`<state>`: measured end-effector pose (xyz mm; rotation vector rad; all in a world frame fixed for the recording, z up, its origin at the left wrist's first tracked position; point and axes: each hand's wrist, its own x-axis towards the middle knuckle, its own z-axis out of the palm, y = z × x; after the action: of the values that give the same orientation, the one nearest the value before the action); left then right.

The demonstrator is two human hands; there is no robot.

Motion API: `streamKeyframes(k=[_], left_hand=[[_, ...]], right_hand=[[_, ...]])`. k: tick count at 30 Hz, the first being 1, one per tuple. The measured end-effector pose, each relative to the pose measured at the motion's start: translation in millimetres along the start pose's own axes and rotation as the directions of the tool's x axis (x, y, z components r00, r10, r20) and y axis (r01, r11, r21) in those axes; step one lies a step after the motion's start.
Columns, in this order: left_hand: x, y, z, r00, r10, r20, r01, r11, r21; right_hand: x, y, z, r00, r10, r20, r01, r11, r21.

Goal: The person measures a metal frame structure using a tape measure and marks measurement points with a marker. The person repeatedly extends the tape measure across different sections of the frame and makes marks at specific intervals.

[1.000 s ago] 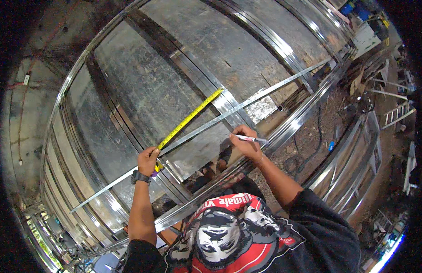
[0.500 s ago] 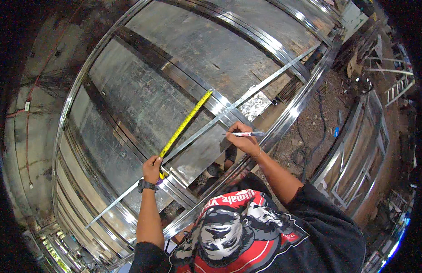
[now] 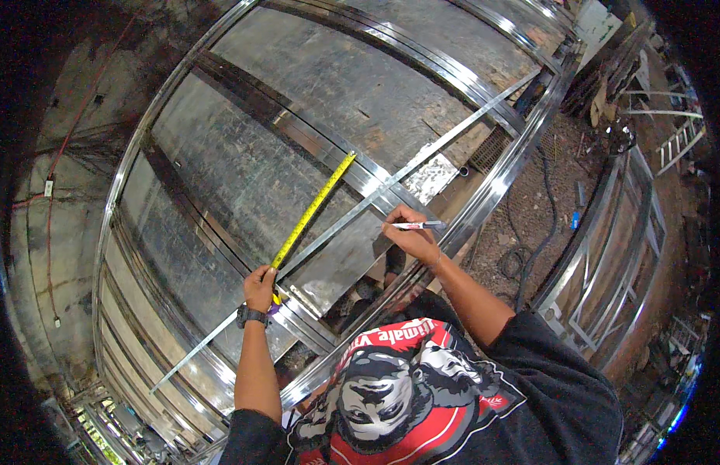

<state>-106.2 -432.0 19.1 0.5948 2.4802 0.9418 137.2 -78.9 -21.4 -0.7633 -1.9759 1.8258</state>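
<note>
Two long metal rails bound the work most plainly: the bright near rail (image 3: pixel 495 190) of the large frame, just beside the right hand (image 3: pixel 411 234), and a crossing rail (image 3: pixel 369 172) where the yellow blade ends. Outside the near rail, a band of brown floor (image 3: pixel 565 167) with a black cable (image 3: pixel 550 225) on it separates this frame from a second metal frame (image 3: pixel 619 240). To the left of the blade, a broad dark panel (image 3: pixel 212 136) spreads to the far rail (image 3: pixel 131 159), giving sideways room; on its other side, a narrow metal strip (image 3: pixel 441 147) runs slantwise, close by at the left hand (image 3: pixel 259 287) and farther off toward the blade's end.

The tape measure (image 3: pixel 312 209) lies drawn out between two crossing rails, its blade bright yellow with dark markings, its purple-and-yellow case mostly hidden below the left hand. That hand pinches the blade between thumb and fingers. The right hand, fingers curled, grips a slim white marker (image 3: pixel 414 225), grey at its outer end.
</note>
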Motion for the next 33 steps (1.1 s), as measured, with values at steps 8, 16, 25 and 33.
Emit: streamKeyframes(k=[8, 16, 25, 33], left_hand=[[-1, -5, -2, 0.999, -0.038, 0.008, 0.038, 0.999, 0.036], [-4, -2, 1, 0.999, 0.0, -0.034, 0.002, 0.998, 0.056], [-4, -5, 3, 0.999, -0.004, -0.045, 0.008, 0.997, 0.077], [-3, -9, 5, 0.998, -0.067, -0.004, 0.067, 0.998, -0.021]], right_hand=[[-1, -5, 1, 1.0, 0.002, 0.007, -0.002, 1.0, -0.017], [1, -8, 1, 1.0, 0.026, 0.015, -0.026, 0.999, 0.047], [3, -5, 8, 0.999, 0.007, -0.039, -0.004, 0.996, 0.084], [31, -18, 35, 0.985, -0.153, -0.074, 0.159, 0.983, 0.091]])
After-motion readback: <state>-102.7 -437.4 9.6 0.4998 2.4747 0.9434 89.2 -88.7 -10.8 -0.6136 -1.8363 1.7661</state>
